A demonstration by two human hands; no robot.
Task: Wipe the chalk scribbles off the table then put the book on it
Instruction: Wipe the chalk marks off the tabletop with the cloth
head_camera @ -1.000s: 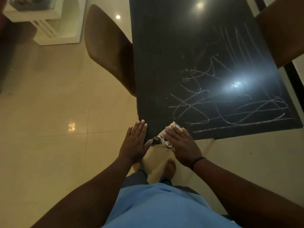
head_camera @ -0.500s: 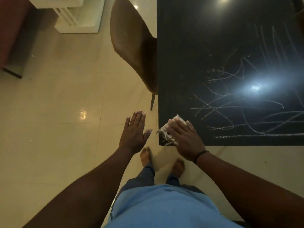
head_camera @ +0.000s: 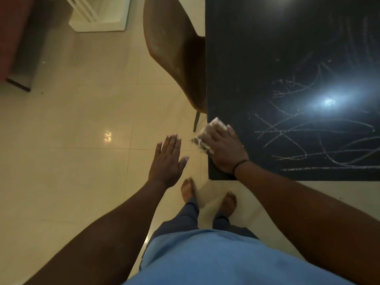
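Black and glossy, the table [head_camera: 267,48] filled the upper right of the view, and its near left corner was seen at about 5 o'clock from the picture's middle. A pale cloth [head_camera: 207,133] with a frayed edge was pressed flat on the left edge of the table by the right hand [head_camera: 223,150]. The fingers [head_camera: 218,132] of this hand were laid straight and close together over the cloth, so the cloth was held under the palm and fingers and was not pinched; part of it stuck out past the table edge toward 9 o'clock. A thin dark band [head_camera: 239,165] was worn on the right wrist.

White chalk scribbles [head_camera: 312,140] were spread on the table at 3 o'clock from the right hand, apart from the cloth. A bright reflection of a lamp [head_camera: 329,101] was seen above them.

The left hand [head_camera: 167,161] was kept over the tiled floor [head_camera: 72,151], at 9 o'clock from the right hand and just beside it. It was opened flat, with the fingers nearly together and the thumb spread, and nothing was held or touched by it.

A brown chair [head_camera: 174,48] was pushed against the left side of the table, at 12 o'clock from the hands. Two bare feet [head_camera: 188,189] were placed on the floor below the table corner. The book could not be seen.
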